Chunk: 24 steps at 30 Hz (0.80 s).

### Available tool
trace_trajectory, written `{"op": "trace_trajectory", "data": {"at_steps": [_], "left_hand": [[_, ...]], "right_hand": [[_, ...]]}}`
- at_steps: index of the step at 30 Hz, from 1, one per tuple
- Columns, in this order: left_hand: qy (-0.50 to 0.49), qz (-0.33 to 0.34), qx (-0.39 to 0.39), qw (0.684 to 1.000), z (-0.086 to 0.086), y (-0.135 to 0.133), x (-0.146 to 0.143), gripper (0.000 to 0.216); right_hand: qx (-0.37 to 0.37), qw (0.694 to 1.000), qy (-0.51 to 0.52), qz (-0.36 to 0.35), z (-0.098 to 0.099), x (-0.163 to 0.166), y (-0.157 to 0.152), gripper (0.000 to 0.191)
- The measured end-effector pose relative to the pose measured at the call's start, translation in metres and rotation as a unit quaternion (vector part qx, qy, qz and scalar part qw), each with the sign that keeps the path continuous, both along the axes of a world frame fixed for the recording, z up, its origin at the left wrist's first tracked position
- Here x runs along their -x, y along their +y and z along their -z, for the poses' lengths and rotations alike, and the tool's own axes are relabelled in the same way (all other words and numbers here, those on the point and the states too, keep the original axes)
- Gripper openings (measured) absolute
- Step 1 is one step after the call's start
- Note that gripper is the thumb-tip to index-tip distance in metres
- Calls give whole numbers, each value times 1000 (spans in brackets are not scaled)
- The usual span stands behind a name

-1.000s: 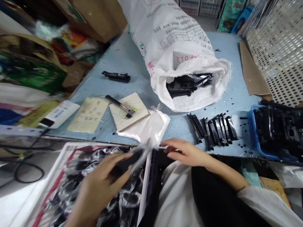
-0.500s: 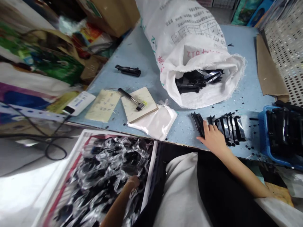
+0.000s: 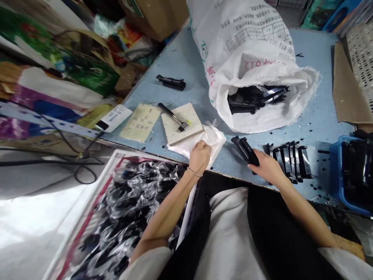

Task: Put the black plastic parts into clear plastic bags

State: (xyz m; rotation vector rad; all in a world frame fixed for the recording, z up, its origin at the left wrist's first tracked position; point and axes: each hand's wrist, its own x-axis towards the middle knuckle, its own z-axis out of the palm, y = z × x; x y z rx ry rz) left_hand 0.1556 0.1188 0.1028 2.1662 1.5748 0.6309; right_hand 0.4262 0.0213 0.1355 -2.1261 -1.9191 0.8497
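Note:
My left hand (image 3: 200, 156), with a beaded bracelet at the wrist, is on a stack of clear plastic bags (image 3: 216, 140). Its fingers are curled in a pinch at the top bag. My right hand (image 3: 268, 166) grips the near end of black plastic parts (image 3: 244, 149), seemingly two side by side, tilted at the table's front edge. Just right of that hand lies a row of several similar black parts (image 3: 291, 160). A wooden block (image 3: 186, 130) rests on the far side of the bags, with a black-handled metal tool (image 3: 175, 118) on top.
A white woven sack (image 3: 247, 42) lies with its mouth towards me, black parts inside. One black part (image 3: 171, 82) lies alone at the back left. At right stands a blue basket (image 3: 336, 171) of black parts. Below the table, a crate (image 3: 87, 210) holds bagged black pieces.
My left hand has come up from the crate onto the plastic bags. My right hand has drawn black parts away from the row. The view has shifted slightly left.

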Motion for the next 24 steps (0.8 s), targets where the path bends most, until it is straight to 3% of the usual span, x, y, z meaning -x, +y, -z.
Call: {"op": "trace_trajectory", "data": {"at_steps": [2, 3, 7, 9, 10, 13, 16, 18, 21, 24], "left_hand": [[-65, -39, 61, 995, 5, 18, 9, 15], [-105, -56, 102, 988, 6, 26, 16, 18], [-254, -77, 236, 935, 4, 38, 38, 26], [-297, -80, 228, 924, -1, 34, 38, 23], [-303, -77, 207, 927, -4, 31, 37, 21], [-222, -23, 85, 971, -13, 19, 40, 6], [-63, 37, -46, 996, -20, 13, 50, 29], [-10, 47, -72, 996, -21, 13, 55, 37], [-10, 47, -49, 998, -22, 13, 52, 44], [-17, 61, -47, 997, -27, 2, 42, 48]], "right_hand": [[5, 981, 188, 38, 4, -2, 5, 62], [9, 955, 291, 55, 7, 1, 8, 62], [93, 774, 621, 82, 12, 41, 32, 50], [152, 693, 701, 72, 13, 71, 50, 44], [170, 667, 722, 70, 14, 85, 58, 42], [167, 647, 734, 117, 17, 110, 77, 38], [105, 662, 715, 200, 19, 100, 73, 35], [83, 665, 711, 213, 17, 82, 57, 31], [173, 636, 736, 157, 16, 62, 27, 33], [319, 571, 747, 120, 22, 66, 13, 32]]}}
